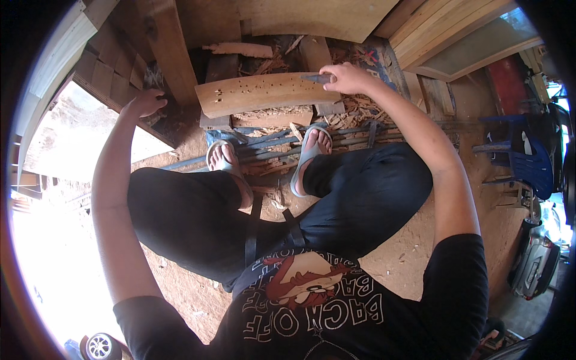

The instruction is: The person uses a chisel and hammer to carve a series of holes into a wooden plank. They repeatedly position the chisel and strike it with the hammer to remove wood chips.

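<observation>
A curved, pale wooden board [258, 95] with many small holes and gouges lies across wooden blocks in front of my feet. My right hand [351, 78] is closed around a short, dark, pointed tool [315, 78] at the board's right end; most of its grip is hidden by my fingers. The tip points left, over the board's upper edge. My left hand [146, 103] is off the board, out to the left beside an upright wooden post [173, 54]. Its fingers are apart and slightly bent, with nothing visible in them.
Wood chips [360, 114] cover the ground around the board. Dark pipes or poles [264, 144] run across near my sandalled feet. A framed wooden panel [474, 54] stands at the right, with a blue plastic chair [534, 153] beyond. A pale sheet [78, 126] lies at the left.
</observation>
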A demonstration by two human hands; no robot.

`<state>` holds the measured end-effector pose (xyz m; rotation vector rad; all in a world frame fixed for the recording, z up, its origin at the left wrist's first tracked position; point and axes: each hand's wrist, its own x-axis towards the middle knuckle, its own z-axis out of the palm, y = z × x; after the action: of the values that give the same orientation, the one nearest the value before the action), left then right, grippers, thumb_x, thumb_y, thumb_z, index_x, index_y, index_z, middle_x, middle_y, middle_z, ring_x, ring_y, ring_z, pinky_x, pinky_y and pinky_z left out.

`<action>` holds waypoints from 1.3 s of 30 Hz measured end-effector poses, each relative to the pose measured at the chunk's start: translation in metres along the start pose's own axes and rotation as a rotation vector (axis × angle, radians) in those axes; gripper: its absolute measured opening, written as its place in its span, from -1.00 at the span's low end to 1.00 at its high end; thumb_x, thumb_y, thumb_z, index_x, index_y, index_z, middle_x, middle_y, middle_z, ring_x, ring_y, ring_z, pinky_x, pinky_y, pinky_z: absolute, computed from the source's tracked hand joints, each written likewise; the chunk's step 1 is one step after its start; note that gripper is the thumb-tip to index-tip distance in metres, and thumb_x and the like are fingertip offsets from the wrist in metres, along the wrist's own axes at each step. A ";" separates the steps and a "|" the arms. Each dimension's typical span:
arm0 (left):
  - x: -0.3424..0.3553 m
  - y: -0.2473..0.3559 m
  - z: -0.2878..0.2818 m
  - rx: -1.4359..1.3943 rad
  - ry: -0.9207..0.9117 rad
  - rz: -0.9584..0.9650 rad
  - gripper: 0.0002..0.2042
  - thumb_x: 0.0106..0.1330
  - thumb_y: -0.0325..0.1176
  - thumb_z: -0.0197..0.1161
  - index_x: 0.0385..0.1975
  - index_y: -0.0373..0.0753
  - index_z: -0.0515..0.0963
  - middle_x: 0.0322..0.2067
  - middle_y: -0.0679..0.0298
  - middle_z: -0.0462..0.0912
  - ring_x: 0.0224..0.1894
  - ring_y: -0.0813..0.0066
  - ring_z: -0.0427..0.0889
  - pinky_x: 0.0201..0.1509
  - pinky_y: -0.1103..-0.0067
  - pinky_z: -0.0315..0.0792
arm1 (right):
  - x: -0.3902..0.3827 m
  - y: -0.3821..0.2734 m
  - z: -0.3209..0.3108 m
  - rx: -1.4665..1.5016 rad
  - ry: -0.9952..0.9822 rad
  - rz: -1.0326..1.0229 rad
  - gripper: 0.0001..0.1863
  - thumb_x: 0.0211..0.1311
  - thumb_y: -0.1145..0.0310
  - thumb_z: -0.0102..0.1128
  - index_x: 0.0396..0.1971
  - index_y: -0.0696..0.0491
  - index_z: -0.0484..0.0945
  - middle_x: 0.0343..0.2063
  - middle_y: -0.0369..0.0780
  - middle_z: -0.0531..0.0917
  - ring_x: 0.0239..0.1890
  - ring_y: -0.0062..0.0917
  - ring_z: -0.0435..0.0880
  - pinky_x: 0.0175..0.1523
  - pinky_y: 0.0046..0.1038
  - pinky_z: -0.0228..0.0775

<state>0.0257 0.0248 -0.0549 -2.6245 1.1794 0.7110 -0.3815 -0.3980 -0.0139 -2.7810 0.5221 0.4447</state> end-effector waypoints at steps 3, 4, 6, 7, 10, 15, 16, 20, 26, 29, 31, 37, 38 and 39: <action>0.000 0.001 0.000 -0.052 -0.022 -0.019 -0.40 0.50 0.01 0.22 0.42 -0.23 0.47 0.42 -0.01 0.48 0.48 0.05 0.42 0.56 0.30 0.30 | -0.002 0.002 0.000 0.076 -0.071 -0.018 -0.39 0.14 0.15 0.43 0.22 0.02 0.66 -0.12 -0.08 0.83 -0.05 -0.19 0.82 0.13 -0.21 0.63; 0.002 -0.002 0.001 -0.060 -0.017 -0.016 -0.40 0.50 0.00 0.23 0.42 -0.23 0.48 0.41 -0.02 0.49 0.48 0.05 0.43 0.55 0.30 0.31 | -0.003 0.003 -0.003 0.075 -0.086 -0.051 -0.41 0.13 0.15 0.43 0.20 0.02 0.67 -0.14 -0.08 0.83 -0.07 -0.19 0.83 0.12 -0.22 0.64; 0.008 -0.010 0.005 -0.042 -0.006 -0.008 -0.41 0.48 -0.01 0.24 0.40 -0.23 0.49 0.39 -0.03 0.51 0.46 0.04 0.46 0.54 0.28 0.33 | -0.006 0.003 -0.012 0.041 -0.158 -0.035 -0.43 0.12 0.16 0.44 0.16 0.03 0.69 -0.18 -0.08 0.84 -0.11 -0.21 0.83 0.10 -0.24 0.64; 0.012 -0.015 0.006 -0.016 0.000 -0.002 -0.41 0.47 -0.01 0.25 0.39 -0.23 0.50 0.38 -0.04 0.52 0.45 0.04 0.47 0.53 0.27 0.34 | -0.007 0.003 -0.017 0.060 -0.244 -0.012 -0.44 0.11 0.19 0.43 0.14 0.05 0.70 -0.23 -0.10 0.83 -0.16 -0.26 0.82 0.05 -0.25 0.64; 0.015 -0.032 0.008 0.028 -0.017 -0.047 -0.41 0.43 -0.02 0.28 0.35 -0.25 0.54 0.34 -0.06 0.57 0.41 0.02 0.52 0.48 0.27 0.39 | -0.015 0.004 -0.027 0.070 -0.369 0.109 -0.49 0.10 0.24 0.42 0.09 0.08 0.71 -0.32 -0.15 0.81 -0.24 -0.35 0.80 -0.05 -0.27 0.63; 0.019 -0.046 0.006 -0.145 -0.094 -0.130 -0.41 0.40 0.00 0.29 0.32 -0.27 0.56 0.28 -0.07 0.61 0.36 -0.01 0.57 0.44 0.28 0.43 | -0.022 0.014 -0.025 -0.052 -0.021 0.047 -0.53 0.17 0.15 0.42 0.07 0.01 0.72 -0.12 -0.14 0.84 0.00 -0.19 0.80 0.12 -0.18 0.63; 0.021 -0.048 0.009 -0.117 -0.034 -0.095 -0.40 0.40 0.01 0.28 0.32 -0.27 0.56 0.28 -0.07 0.62 0.36 -0.01 0.57 0.44 0.28 0.42 | -0.021 0.017 -0.023 -0.048 0.044 0.051 -0.52 0.18 0.14 0.41 0.09 0.00 0.70 -0.10 -0.14 0.83 0.02 -0.17 0.79 0.13 -0.17 0.62; 0.040 -0.063 0.022 -0.074 -0.012 -0.055 -0.38 0.42 0.04 0.26 0.34 -0.26 0.54 0.30 -0.06 0.60 0.38 -0.01 0.55 0.46 0.29 0.40 | -0.020 0.026 -0.009 -0.054 0.138 0.070 -0.47 0.23 0.13 0.39 0.18 -0.02 0.63 -0.03 -0.12 0.80 0.06 -0.12 0.77 0.18 -0.12 0.61; 0.049 -0.072 0.028 -0.071 -0.047 -0.072 -0.45 0.42 0.01 0.24 0.24 -0.28 0.60 0.20 -0.07 0.66 0.28 -0.02 0.62 0.36 0.23 0.46 | -0.018 0.021 -0.005 0.046 0.154 -0.134 -0.56 0.27 0.10 0.41 0.07 -0.01 0.62 -0.23 -0.07 0.79 -0.11 -0.13 0.78 0.01 -0.11 0.59; 0.039 -0.066 0.020 -0.016 -0.097 -0.034 -0.52 0.42 0.00 0.23 0.09 -0.29 0.66 0.04 -0.08 0.74 0.13 -0.03 0.71 0.22 0.16 0.52 | -0.013 0.016 -0.011 0.091 0.261 -0.205 -0.58 0.30 0.07 0.43 -0.05 0.05 0.59 -0.36 -0.09 0.76 -0.25 -0.18 0.78 -0.11 -0.14 0.55; 0.034 -0.063 0.019 -0.030 -0.017 0.003 -0.55 0.43 0.00 0.23 0.03 -0.29 0.67 -0.06 -0.07 0.76 0.05 -0.03 0.73 0.15 0.14 0.54 | -0.010 0.014 -0.013 0.088 0.252 -0.172 -0.58 0.29 0.07 0.44 -0.02 0.03 0.60 -0.35 -0.09 0.76 -0.24 -0.16 0.79 -0.11 -0.13 0.56; 0.051 -0.077 0.031 0.200 -0.001 0.141 -0.58 0.47 -0.04 0.18 0.00 -0.30 0.67 -0.07 -0.09 0.75 0.05 -0.07 0.72 0.15 0.15 0.54 | -0.014 0.022 -0.011 -0.135 0.278 -0.076 -0.56 0.22 0.04 0.45 0.00 -0.03 0.65 -0.19 -0.08 0.81 -0.05 -0.08 0.80 0.05 -0.03 0.62; 0.054 -0.082 0.032 0.286 -0.030 0.172 -0.59 0.47 -0.05 0.17 0.00 -0.30 0.67 -0.05 -0.09 0.75 0.07 -0.08 0.71 0.16 0.15 0.54 | -0.014 0.022 -0.010 -0.186 0.291 -0.061 -0.55 0.21 0.04 0.45 0.00 -0.04 0.66 -0.18 -0.08 0.81 -0.04 -0.07 0.79 0.06 -0.02 0.63; 0.054 -0.087 0.034 0.195 -0.009 0.131 -0.58 0.48 -0.04 0.16 0.01 -0.30 0.67 -0.02 -0.09 0.74 0.10 -0.08 0.70 0.19 0.15 0.53 | -0.015 0.022 -0.011 -0.164 0.329 -0.086 -0.55 0.22 0.02 0.44 0.00 -0.04 0.66 -0.18 -0.07 0.81 -0.04 -0.07 0.79 0.06 -0.02 0.63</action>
<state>0.1092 0.0590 -0.1138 -2.4006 1.3544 0.5954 -0.4005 -0.4170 -0.0038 -3.0396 0.4493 0.0076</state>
